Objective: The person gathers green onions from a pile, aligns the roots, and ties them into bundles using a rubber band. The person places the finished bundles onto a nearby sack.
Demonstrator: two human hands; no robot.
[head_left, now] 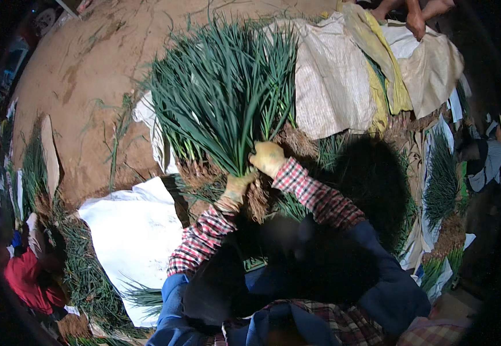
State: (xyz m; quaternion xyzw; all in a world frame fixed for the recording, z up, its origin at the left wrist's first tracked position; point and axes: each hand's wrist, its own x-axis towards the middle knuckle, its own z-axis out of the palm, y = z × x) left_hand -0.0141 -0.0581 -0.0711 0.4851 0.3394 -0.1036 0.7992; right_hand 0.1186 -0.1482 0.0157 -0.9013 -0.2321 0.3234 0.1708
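Observation:
A bunch of spring onions (240,135) with long dark green leaves is in front of me, its leaves fanning away. My left hand (239,185), in a pale yellowish glove, wraps round the lower stalks just above the brown roots (257,202). Closed against the same stalks from the right is my gloved right hand (269,158), slightly higher; its fingertips are partly hidden. Beyond and beside this bunch lie more spring onions (190,81), their roots toward me. Red, white and black checked sleeves cover both my forearms.
White woven sacks (332,75) and a yellow sack (386,63) lie to the right. A white sheet (138,225) is at my left, with loose green leaves (86,265) beside it. Another person's hand (416,26) shows top right; a person in red (31,279) is far left.

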